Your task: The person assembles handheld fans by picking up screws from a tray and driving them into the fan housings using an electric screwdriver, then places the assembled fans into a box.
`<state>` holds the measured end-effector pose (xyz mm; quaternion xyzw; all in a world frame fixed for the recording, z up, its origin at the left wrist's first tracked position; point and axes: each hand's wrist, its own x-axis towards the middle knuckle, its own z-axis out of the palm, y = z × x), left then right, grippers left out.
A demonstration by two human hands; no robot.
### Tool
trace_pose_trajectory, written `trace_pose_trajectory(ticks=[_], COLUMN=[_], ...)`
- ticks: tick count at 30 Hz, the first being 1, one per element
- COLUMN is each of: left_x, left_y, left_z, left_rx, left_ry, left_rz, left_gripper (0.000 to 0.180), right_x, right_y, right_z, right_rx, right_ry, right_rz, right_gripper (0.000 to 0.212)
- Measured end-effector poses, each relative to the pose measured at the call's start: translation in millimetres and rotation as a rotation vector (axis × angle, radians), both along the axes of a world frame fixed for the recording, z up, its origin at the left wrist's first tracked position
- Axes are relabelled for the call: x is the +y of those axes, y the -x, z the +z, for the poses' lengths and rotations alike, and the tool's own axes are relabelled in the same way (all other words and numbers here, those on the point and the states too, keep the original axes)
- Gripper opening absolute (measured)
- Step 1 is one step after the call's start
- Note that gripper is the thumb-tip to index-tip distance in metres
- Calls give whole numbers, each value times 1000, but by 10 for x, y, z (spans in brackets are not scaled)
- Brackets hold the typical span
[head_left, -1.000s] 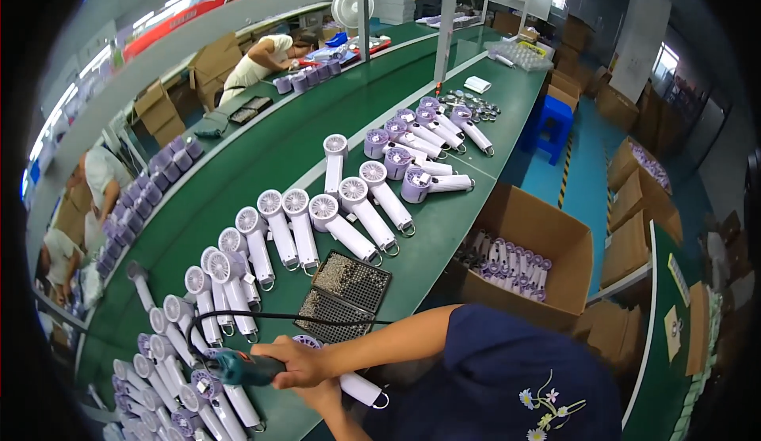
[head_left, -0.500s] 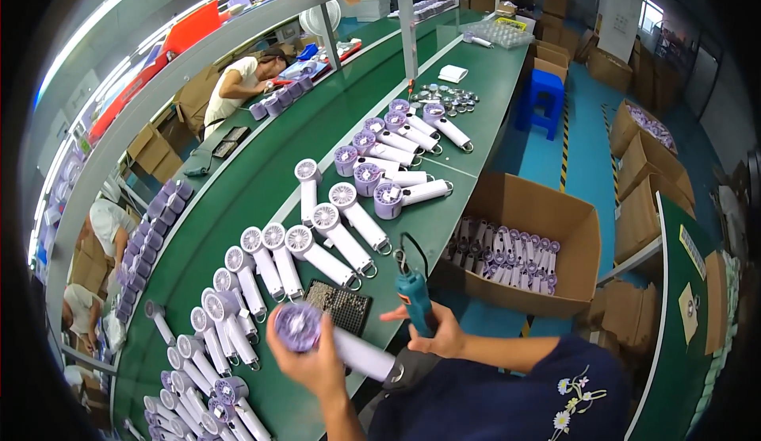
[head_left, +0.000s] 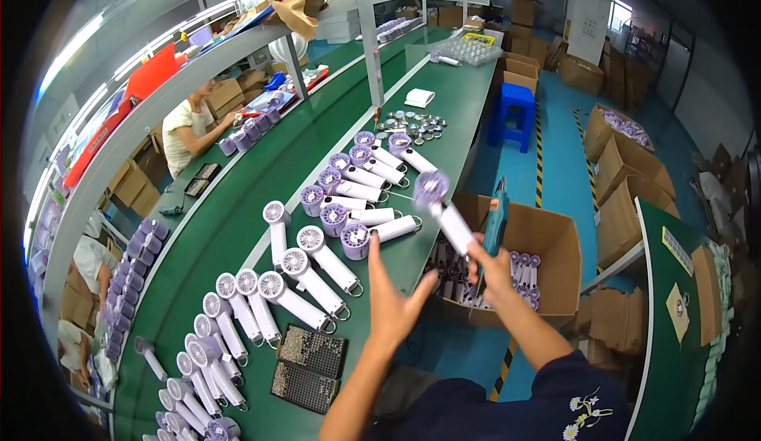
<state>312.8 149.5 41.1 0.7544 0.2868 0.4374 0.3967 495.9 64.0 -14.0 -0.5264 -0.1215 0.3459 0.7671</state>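
Observation:
My right hand (head_left: 495,273), out over the cardboard box, grips two things. One is a white and purple handheld fan (head_left: 454,231), held by the end of its handle, its purple head tilted toward the bench and blurred. The other is a teal electric screwdriver (head_left: 497,220), pointing up. My left hand (head_left: 394,292) is empty, with thumb and fingers spread, above the bench edge. Nearest to it lies a row of fans with purple open heads (head_left: 354,240). Assembled white fans (head_left: 300,270) lie in rows to the left. Beside them sits a black screw tray (head_left: 311,350) with small screws.
A large cardboard box (head_left: 547,239) holding fans stands on the floor beside the green bench (head_left: 261,389). Round metal parts (head_left: 412,126) and a white cloth (head_left: 419,97) lie farther up. Beyond are a blue stool (head_left: 514,116) and a co-worker (head_left: 188,136) across the bench.
The fan has passed from my left hand to my right, which still holds the screwdriver, and has moved out over the box. My left hand has opened. The view has shifted.

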Motion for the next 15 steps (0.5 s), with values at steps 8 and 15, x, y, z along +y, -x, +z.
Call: trace_pose_trajectory(ticks=[8,15], left_x=[-809,-1154], left_y=[2101,2852], left_z=[-471,-437], left_rx=[-235,-160], left_ry=[257,158], left_rz=[367,814], left_gripper=[38,14], right_x=[1498,1719], right_y=[-1586,-3314], right_z=[-329,-946], right_rx=[-189,-155], right_ry=[167,275], right_rz=[-87,303], right_gripper=[37,19])
